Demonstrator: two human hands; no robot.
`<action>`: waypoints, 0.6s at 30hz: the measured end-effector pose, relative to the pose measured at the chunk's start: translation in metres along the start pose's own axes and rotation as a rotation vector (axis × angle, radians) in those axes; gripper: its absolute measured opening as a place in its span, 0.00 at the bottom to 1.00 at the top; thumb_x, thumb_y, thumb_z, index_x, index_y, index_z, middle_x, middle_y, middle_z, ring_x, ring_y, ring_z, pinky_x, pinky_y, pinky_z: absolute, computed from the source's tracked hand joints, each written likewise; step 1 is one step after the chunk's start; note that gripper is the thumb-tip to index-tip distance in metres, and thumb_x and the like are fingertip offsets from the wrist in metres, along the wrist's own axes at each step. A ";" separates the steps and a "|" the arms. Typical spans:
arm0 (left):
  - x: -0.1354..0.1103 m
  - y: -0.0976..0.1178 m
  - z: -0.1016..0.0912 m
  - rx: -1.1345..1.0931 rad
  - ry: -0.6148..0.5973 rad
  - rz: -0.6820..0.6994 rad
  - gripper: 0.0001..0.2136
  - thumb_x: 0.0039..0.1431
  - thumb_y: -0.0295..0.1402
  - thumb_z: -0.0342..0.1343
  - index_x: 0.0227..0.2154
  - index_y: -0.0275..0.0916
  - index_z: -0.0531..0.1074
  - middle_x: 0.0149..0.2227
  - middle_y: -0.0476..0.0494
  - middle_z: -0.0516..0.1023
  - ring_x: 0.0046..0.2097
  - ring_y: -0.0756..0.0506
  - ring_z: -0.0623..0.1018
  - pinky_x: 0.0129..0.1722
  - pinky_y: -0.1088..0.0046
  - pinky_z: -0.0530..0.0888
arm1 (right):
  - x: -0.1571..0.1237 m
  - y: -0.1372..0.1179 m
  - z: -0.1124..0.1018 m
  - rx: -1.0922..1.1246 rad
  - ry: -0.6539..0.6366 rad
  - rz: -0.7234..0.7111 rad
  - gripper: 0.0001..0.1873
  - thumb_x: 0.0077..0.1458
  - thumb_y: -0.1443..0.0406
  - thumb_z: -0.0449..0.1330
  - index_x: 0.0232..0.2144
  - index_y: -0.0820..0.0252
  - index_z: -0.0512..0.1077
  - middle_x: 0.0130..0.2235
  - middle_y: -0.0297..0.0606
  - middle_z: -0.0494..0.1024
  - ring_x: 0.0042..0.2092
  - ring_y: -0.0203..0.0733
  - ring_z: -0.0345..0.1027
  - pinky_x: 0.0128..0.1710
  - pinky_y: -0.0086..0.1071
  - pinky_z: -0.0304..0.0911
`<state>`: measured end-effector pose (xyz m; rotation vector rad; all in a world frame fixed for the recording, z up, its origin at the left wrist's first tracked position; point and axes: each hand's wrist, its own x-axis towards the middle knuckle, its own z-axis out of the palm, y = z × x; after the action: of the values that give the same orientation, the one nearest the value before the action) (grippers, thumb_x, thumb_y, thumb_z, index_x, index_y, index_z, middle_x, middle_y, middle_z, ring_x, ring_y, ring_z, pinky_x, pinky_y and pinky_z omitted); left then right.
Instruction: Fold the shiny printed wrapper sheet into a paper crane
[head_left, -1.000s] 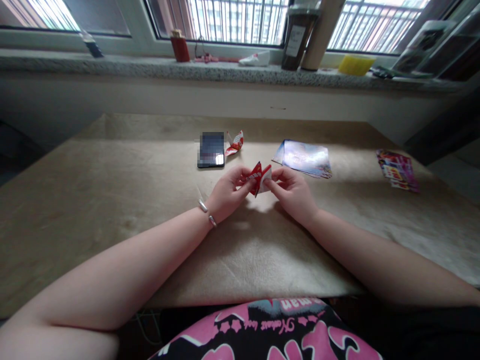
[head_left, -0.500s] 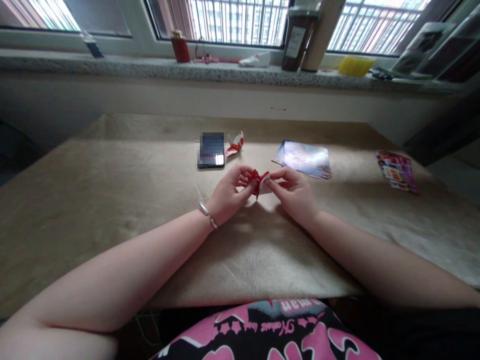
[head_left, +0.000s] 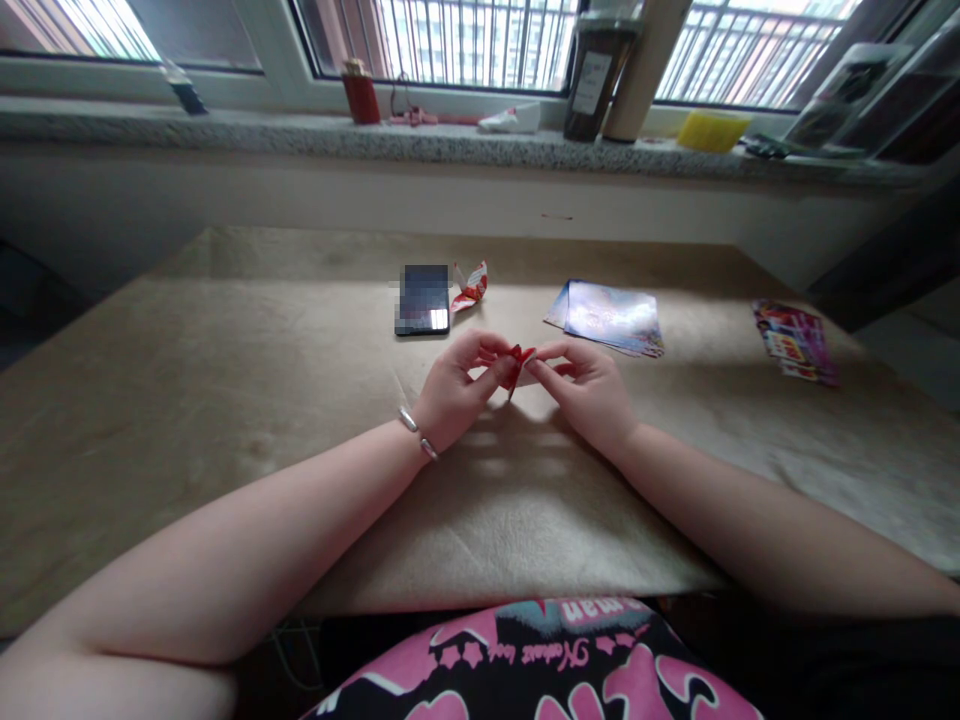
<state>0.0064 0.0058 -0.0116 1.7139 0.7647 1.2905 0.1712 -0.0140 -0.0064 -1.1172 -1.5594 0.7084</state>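
Between my two hands, above the middle of the table, is a small piece of folded red-and-white paper [head_left: 516, 368]. My left hand [head_left: 466, 382] pinches its left side with thumb and fingers. The paper's right edge is pinched by my right hand [head_left: 586, 390]. The fingertips cover much of the paper, so its full shape is hidden. Just beyond my left hand stands another folded red-and-white paper piece [head_left: 471, 288], with pointed ends, close to the right side of a dark phone [head_left: 426, 302] lying flat.
A fanned stack of shiny bluish sheets [head_left: 616, 316] lies beyond my right hand. Farther right are colourful pink-red cards [head_left: 796, 342]. The windowsill [head_left: 465, 148] holds a red bottle [head_left: 361, 94], a dark labelled container [head_left: 594, 85] and a yellow item [head_left: 712, 132].
The paper has turned between my fingers, and less of its white side shows at the right. My right fingertips have shifted slightly left, closer to my left ones.
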 end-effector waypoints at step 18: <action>-0.001 0.004 0.001 0.120 -0.043 0.061 0.04 0.54 0.31 0.56 0.30 0.35 0.68 0.32 0.48 0.68 0.33 0.53 0.72 0.36 0.75 0.75 | -0.002 -0.002 0.000 -0.043 -0.018 -0.077 0.05 0.50 0.63 0.60 0.30 0.59 0.74 0.31 0.34 0.78 0.33 0.35 0.71 0.32 0.29 0.67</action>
<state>0.0066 0.0030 -0.0085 1.8673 0.7838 1.2660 0.1704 -0.0169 -0.0056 -1.0781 -1.6309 0.6376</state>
